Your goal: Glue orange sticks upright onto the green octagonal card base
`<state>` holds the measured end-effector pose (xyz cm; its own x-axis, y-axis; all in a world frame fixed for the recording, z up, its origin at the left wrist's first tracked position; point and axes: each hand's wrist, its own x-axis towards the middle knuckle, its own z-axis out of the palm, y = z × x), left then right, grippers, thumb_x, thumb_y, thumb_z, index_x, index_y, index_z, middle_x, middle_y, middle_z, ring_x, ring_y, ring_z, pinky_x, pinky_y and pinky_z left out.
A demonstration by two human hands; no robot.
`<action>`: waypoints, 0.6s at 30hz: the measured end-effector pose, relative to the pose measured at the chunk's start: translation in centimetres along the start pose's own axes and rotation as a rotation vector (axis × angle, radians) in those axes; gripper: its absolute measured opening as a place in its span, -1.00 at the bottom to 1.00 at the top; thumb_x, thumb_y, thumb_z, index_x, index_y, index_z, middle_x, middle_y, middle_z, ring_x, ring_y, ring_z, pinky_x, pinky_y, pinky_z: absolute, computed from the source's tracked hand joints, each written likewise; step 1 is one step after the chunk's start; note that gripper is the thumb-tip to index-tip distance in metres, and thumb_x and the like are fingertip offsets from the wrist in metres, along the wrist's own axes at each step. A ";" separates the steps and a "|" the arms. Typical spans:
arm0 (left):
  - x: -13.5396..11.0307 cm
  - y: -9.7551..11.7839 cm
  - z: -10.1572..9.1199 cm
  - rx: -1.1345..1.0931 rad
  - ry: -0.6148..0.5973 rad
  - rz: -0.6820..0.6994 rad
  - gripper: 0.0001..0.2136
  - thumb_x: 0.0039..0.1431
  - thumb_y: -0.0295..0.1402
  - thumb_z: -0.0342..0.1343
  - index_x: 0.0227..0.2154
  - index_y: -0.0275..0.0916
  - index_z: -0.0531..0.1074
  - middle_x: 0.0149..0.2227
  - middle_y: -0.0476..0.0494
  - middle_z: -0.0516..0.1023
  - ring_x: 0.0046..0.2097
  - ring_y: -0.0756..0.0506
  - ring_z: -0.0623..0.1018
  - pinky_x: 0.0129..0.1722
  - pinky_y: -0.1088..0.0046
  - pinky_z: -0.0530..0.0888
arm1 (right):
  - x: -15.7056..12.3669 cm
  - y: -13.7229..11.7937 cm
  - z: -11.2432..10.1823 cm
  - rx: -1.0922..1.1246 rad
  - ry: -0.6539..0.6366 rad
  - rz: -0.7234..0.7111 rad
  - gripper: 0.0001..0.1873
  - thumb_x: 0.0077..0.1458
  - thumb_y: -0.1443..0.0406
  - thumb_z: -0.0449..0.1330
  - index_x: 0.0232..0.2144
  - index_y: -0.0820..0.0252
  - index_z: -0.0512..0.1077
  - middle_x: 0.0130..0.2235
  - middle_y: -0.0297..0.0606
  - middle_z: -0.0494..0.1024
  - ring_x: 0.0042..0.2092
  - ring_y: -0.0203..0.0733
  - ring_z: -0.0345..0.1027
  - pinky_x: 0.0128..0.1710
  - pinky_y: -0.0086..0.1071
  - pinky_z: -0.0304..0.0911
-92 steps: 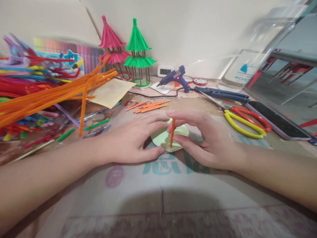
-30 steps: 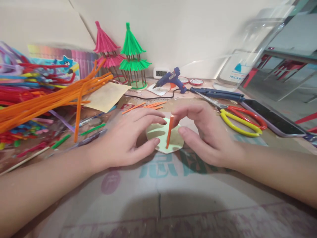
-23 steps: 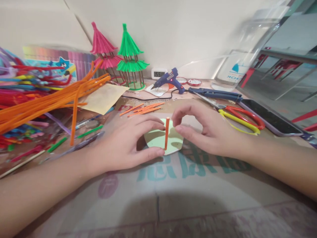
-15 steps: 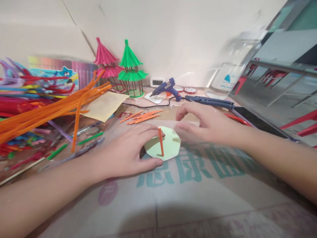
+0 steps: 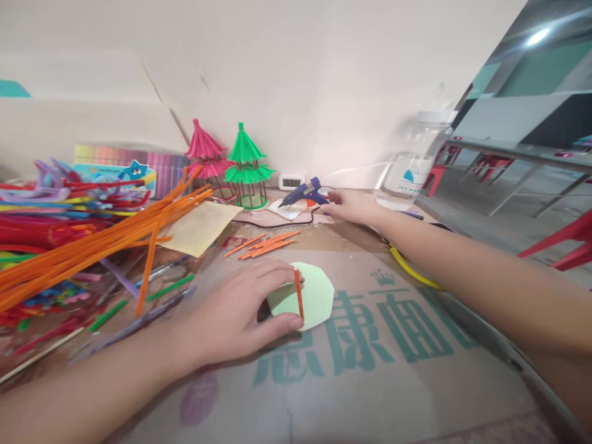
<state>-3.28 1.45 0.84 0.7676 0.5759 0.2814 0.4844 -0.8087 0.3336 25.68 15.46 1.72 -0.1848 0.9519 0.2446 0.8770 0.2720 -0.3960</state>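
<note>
My left hand [image 5: 245, 308] lies on the cardboard with thumb and fingers curved around the left side of a pale green eight-sided disc [image 5: 319, 293], holding it. One thin orange stick [image 5: 298, 296] stands upright on the disc, close to the thumb and fingertips. My right hand [image 5: 346, 206] is stretched toward the back, fingers closed around the handle end of a blue hot glue gun [image 5: 300, 192]. Its nozzle points left over a small white pad [image 5: 289, 209]. Several loose orange sticks [image 5: 268, 245] lie behind the disc.
Orange pipe cleaners [image 5: 106, 246] and other coloured ones heap up on the left, beside yellow paper [image 5: 203, 225]. Pink [image 5: 206, 151] and green [image 5: 250, 154] model towers stand by the wall, near a small digital clock [image 5: 291, 181]. A clear jug [image 5: 407, 166] stands at back right.
My right hand has moved from beside the disc back to the glue gun's handle. My left hand stays at the disc, and the orange stick still stands. The view has tilted up.
</note>
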 end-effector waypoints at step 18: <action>1.0 1.0 0.6 -0.246 0.019 0.072 -0.91 0.25 -0.27 0.24 -0.28 -0.16 0.57 -0.16 -0.03 0.62 -0.07 -0.08 0.57 0.00 0.41 0.42 | -6.1 -2.7 -3.9 0.273 0.170 0.124 -0.70 0.15 0.08 0.26 -0.45 0.18 0.51 -0.62 -0.31 0.44 -0.52 -0.21 0.35 -0.43 -0.31 0.37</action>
<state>-1.80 1.13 0.91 0.7870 0.5222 0.3284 0.3105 -0.7953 0.5206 26.14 8.35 4.80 0.0127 0.9490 0.3150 0.7326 0.2056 -0.6489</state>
